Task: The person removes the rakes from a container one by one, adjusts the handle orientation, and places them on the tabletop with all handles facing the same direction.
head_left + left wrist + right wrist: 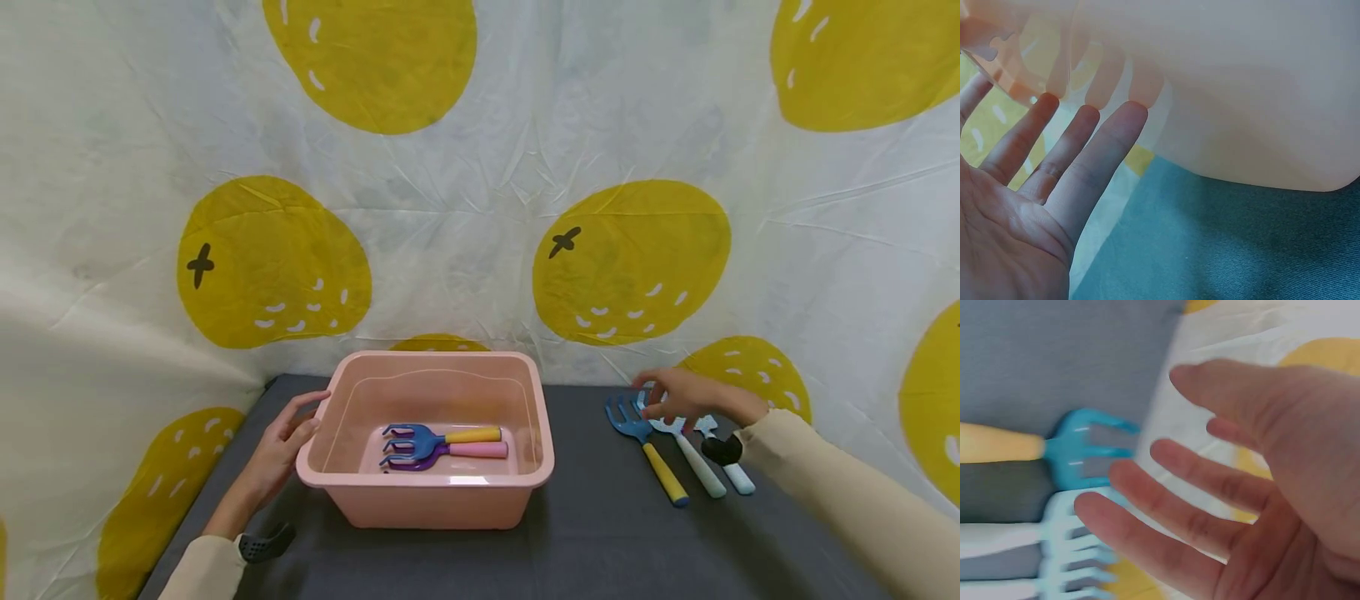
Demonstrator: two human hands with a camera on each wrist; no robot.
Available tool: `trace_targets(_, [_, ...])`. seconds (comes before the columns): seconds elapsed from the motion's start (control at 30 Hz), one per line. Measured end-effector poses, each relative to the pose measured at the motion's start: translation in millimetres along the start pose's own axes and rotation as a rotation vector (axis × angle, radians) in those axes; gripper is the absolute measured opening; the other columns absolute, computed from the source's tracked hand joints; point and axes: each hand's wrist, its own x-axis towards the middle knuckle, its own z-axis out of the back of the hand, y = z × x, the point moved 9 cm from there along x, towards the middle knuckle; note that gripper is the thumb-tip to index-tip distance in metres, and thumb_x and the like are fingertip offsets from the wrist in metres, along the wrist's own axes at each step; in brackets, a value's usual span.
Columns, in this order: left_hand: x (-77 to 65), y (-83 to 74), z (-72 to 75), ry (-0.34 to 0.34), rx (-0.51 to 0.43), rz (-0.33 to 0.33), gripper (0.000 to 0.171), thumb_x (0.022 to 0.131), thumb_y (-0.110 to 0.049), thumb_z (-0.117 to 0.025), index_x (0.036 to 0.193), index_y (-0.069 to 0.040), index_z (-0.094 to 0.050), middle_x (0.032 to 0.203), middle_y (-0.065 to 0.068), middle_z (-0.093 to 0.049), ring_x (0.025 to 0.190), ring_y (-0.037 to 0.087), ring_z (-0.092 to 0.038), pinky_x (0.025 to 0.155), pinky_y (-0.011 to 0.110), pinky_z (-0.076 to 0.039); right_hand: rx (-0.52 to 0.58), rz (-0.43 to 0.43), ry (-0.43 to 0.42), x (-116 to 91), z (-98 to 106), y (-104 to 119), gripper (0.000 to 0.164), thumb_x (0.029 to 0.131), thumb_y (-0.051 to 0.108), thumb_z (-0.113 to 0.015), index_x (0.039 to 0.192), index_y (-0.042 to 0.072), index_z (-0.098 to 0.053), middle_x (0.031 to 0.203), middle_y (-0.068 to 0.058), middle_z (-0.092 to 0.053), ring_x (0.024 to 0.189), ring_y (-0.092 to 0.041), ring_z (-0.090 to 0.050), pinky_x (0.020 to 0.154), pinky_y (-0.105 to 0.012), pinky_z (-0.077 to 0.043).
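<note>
My left hand (266,462) touches the left side of a pink plastic basin (427,481); in the left wrist view its extended fingertips meet the basin's outer wall (1241,125). Inside the basin lie a blue hand rake (472,435) with a yellow handle and a purple one (480,450) with a pink handle, overlapping. Over on the right, my right hand (686,396) hovers above the heads of several garden tools, fingers spread and holding nothing. Nearest are a blue fork (1010,444) with a yellow handle and a pale blue rake (1057,534). Another pale tool (738,477) lies beside them.
A dark grey cloth (592,533) covers the table. Behind and to the left hangs a white curtain (457,275) printed with large yellow fruits, close to the table's far edge. The basin stands left of the loose tools.
</note>
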Motion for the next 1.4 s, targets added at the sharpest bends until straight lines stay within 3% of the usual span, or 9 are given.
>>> trace_targets(0.37, [-1.0,0.1,0.8,0.017,-0.012,-0.016,0.044,0.111,-0.012,-0.045,0.154,-0.010,-0.036,0.120,0.007,-0.069,0.099,0.025,-0.071,0.076,0.037,-0.061,-0.165,0.121,0.087,23,45,104,0.058,0.099,0.024,-0.071,0.145,0.001,-0.047,0.120,-0.019,-0.065,0.091,-0.023,-0.068,0.068,-0.043,-0.061])
trace_targets(0.7, [-3.1,4.4,2.2,0.008,-0.006,-0.004,0.045,0.111,-0.013,-0.045,0.155,-0.010,-0.035,0.125,0.003,-0.067,0.104,0.022,-0.070,0.079,0.036,-0.061,-0.272,0.189,0.087,48,45,163,0.056,0.095,0.024,-0.076,0.144,0.008,-0.053,0.122,-0.016,-0.066,0.090,-0.025,-0.069,0.071,-0.041,-0.062])
trace_targets(0.93, [-3.9,3.0,3.9,-0.003,-0.001,0.003,0.045,0.111,-0.014,-0.047,0.154,-0.010,-0.036,0.127,-0.003,-0.066,0.103,0.023,-0.070,0.077,0.038,-0.061,-0.269,0.265,0.153,69,24,208,0.054,0.095,0.023,-0.076,0.144,0.019,-0.053,0.129,-0.017,-0.062,0.098,-0.029,-0.071,0.078,-0.042,-0.061])
trace_targets(1.2, [-2.4,0.9,4.9,-0.005,0.012,-0.003,0.045,0.111,-0.015,-0.047,0.154,-0.011,-0.037,0.126,0.001,-0.066,0.102,0.025,-0.071,0.077,0.038,-0.061,-0.346,0.384,0.237,101,-24,247,0.057,0.095,0.025,-0.076,0.146,0.018,-0.053,0.129,-0.013,-0.066,0.094,-0.023,-0.071,0.075,-0.035,-0.060])
trace_targets(1.4, [-1.7,1.6,4.0,0.008,0.005,-0.017,0.045,0.111,-0.014,-0.046,0.154,-0.009,-0.037,0.131,0.009,-0.064,0.108,0.024,-0.070,0.080,0.037,-0.061,-0.311,0.298,0.355,123,-75,247,0.055,0.095,0.021,-0.076,0.145,0.026,-0.053,0.133,-0.013,-0.062,0.107,-0.023,-0.064,0.085,-0.043,-0.060])
